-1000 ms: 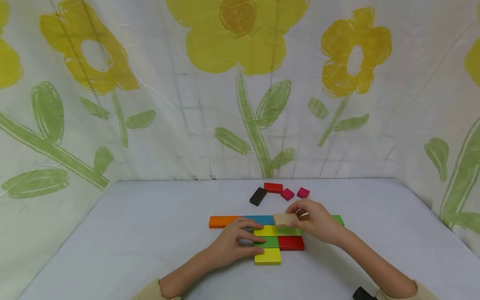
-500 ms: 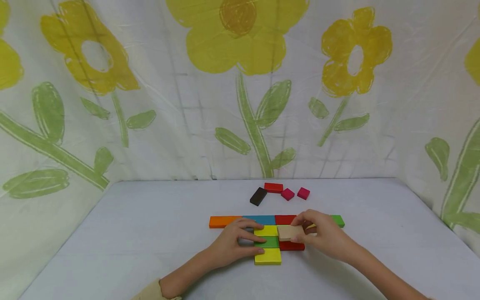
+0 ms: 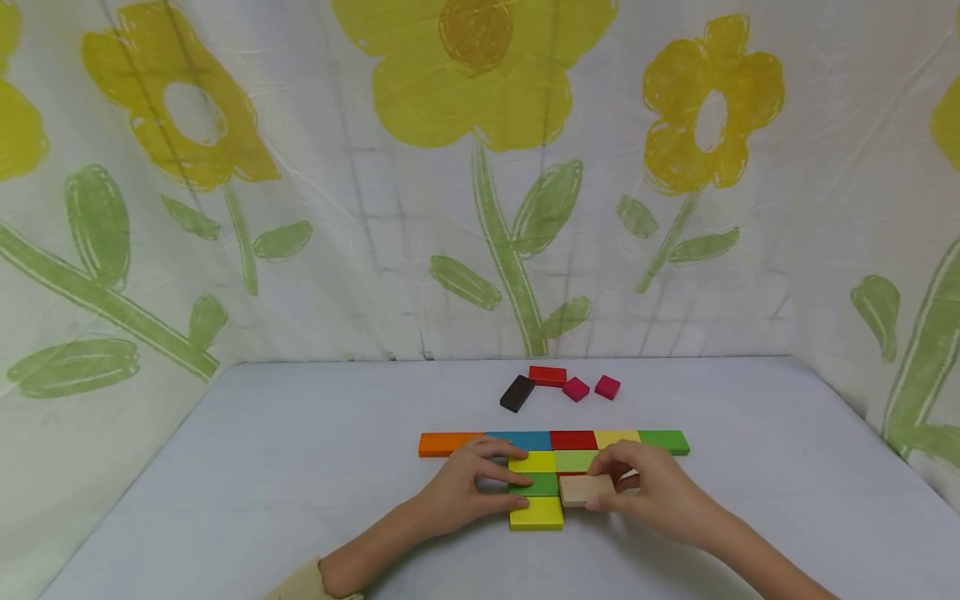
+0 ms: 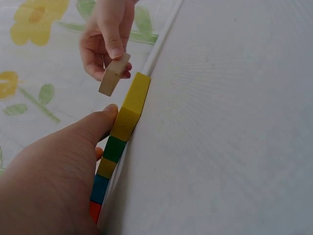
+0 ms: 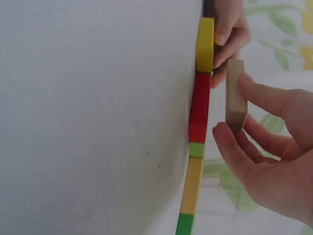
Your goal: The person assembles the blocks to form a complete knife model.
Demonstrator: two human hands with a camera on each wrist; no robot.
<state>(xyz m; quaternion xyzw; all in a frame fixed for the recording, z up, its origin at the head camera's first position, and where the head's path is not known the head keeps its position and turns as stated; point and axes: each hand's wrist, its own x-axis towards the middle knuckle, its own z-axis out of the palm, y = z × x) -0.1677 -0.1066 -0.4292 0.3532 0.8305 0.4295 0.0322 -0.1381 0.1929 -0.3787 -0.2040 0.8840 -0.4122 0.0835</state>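
Note:
My right hand [image 3: 660, 490] pinches a plain wooden block [image 3: 583, 491] between thumb and fingers. In the right wrist view this block [image 5: 235, 95] is raised off the layout, near a red block [image 5: 199, 107]. From the head view it overlaps most of that red block. My left hand [image 3: 467, 490] rests its fingertips on the left column of flat blocks: a yellow block [image 3: 531, 461], a green block [image 3: 542, 485] and a nearer yellow block [image 3: 536, 514]. A light green block [image 3: 573, 461] lies right of the far yellow one.
Across the top of the layout runs a row: orange block [image 3: 450, 444], blue block [image 3: 521, 440], dark red block [image 3: 573, 440], pale yellow block [image 3: 617, 437] and green block [image 3: 665, 442]. Farther back lie a black block [image 3: 517, 393], a red block [image 3: 547, 377] and two pink blocks [image 3: 576, 388].
My right hand has moved toward the front of the table with the wooden block, from over the top row to over the lower red block. My left hand has stayed in place.

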